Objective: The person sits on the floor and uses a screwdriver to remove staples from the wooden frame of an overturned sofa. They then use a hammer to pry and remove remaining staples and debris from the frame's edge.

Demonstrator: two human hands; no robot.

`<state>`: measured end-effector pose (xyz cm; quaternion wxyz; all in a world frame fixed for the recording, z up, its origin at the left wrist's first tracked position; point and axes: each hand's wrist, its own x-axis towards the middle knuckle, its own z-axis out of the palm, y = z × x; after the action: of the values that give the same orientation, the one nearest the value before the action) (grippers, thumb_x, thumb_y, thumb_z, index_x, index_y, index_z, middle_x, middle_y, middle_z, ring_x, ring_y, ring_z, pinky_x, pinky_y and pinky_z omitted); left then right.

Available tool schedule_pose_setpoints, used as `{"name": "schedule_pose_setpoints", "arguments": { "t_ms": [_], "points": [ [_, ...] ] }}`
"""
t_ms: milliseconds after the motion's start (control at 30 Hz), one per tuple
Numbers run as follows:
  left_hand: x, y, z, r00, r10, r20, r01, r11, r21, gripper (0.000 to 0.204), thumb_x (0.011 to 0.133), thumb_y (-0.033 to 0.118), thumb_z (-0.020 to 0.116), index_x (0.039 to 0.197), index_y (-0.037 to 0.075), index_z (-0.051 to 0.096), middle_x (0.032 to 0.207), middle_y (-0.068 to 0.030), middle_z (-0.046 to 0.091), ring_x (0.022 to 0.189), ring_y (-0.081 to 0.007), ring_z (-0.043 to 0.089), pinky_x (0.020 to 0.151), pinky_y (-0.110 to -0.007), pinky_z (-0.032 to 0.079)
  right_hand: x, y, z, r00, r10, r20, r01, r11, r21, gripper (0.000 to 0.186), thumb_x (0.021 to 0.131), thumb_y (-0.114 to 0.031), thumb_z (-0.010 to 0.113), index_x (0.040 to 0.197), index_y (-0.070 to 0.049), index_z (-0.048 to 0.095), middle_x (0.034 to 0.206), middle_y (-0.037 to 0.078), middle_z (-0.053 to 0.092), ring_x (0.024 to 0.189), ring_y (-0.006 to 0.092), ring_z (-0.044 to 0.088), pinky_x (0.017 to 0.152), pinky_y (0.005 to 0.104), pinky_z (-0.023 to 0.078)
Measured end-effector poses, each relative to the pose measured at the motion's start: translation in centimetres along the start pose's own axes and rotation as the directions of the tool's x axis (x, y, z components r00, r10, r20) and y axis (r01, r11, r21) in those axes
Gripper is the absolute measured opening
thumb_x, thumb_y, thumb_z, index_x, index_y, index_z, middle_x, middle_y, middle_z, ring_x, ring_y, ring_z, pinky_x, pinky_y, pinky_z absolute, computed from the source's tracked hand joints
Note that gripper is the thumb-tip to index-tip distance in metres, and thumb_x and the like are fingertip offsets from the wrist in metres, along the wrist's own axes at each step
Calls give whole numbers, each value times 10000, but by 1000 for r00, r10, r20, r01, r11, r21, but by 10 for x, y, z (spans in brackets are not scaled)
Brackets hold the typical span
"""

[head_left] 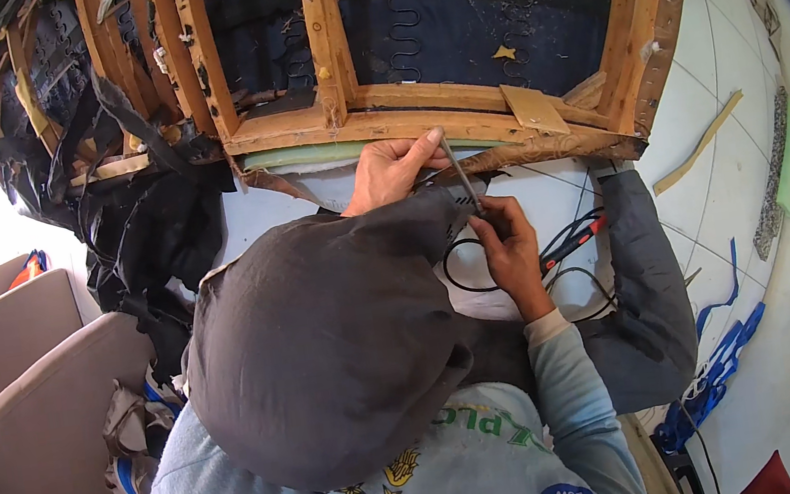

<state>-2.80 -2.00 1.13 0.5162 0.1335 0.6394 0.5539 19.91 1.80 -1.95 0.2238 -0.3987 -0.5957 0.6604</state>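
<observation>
My right hand (513,256) is closed around the lower end of a thin grey metal rod (462,173), which slants up to the sofa's wooden frame (378,128). At the rod's upper end my left hand (387,172) has its thumb and fingers pinched together against the frame's near edge. What it pinches is hidden. A strip of brown covering (563,150) runs along that edge, with pale green foam (297,157) beneath. Below the rod, a dark vented tool body (461,201) is partly covered by my dark grey trouser leg.
Black cable (459,273) loops by my right hand, beside a red-and-black tool handle (576,242). Torn black fabric (145,231) hangs at the left near beige upholstered seats (55,416). Blue straps (717,384), a foam strip (789,156) and a wood strip (700,141) lie on the right.
</observation>
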Motion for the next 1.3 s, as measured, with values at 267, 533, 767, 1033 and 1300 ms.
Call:
{"name": "schedule_pose_setpoints", "arguments": {
  "t_ms": [267, 533, 767, 1033, 1300],
  "points": [
    [-3, -2, 2, 999, 51, 17, -52, 998, 31, 546, 1074, 439, 723, 1112, -99, 799, 981, -183, 809, 903, -186, 760, 826, -336, 605, 16, -3, 10, 1000, 1, 7, -2, 998, 60, 257, 1043, -12, 726, 1282, 14, 636, 1129, 92, 753, 1013, 122, 670, 875, 281, 533],
    [-6, 9, 0, 997, -62, -46, 69, 980, 189, 542, 1056, 429, 747, 1126, -106, 801, 983, -187, 808, 924, -186, 753, 853, -337, 591, 2, 8, -34, 997, -25, -71, 16, 992, -126, 263, 989, -34, 797, 1228, 20, 702, 1107, 97, 767, 991, 136, 705, 899, 286, 557],
    [3, -3, -3, 1000, 12, 3, -13, 991, 135, 491, 1023, 388, 756, 1052, -96, 826, 945, -132, 826, 855, -136, 719, 800, -292, 567, 6, 1, -38, 997, -19, -73, 8, 990, -144, 272, 975, -36, 805, 1227, 25, 721, 1070, 88, 767, 961, 131, 700, 876, 284, 558],
    [-3, 4, -5, 997, 50, 65, -58, 990, 128, 350, 1008, 209, 656, 1097, -89, 818, 1004, -122, 830, 937, -129, 735, 870, -287, 574, 11, 2, -35, 995, -95, -41, 85, 975, -205, 265, 965, -20, 803, 1216, 26, 733, 1083, 115, 759, 944, 166, 718, 854, 298, 567],
    [-13, 28, -12, 991, -124, 58, 117, 987, 115, 347, 1033, 188, 603, 1129, -72, 812, 1041, -143, 823, 964, -144, 748, 893, -288, 583, 17, -28, -36, 987, -162, 14, 155, 912, -381, 281, 944, -14, 813, 1214, 7, 738, 1067, 152, 756, 929, 242, 747, 825, 333, 577]
  ]
}}
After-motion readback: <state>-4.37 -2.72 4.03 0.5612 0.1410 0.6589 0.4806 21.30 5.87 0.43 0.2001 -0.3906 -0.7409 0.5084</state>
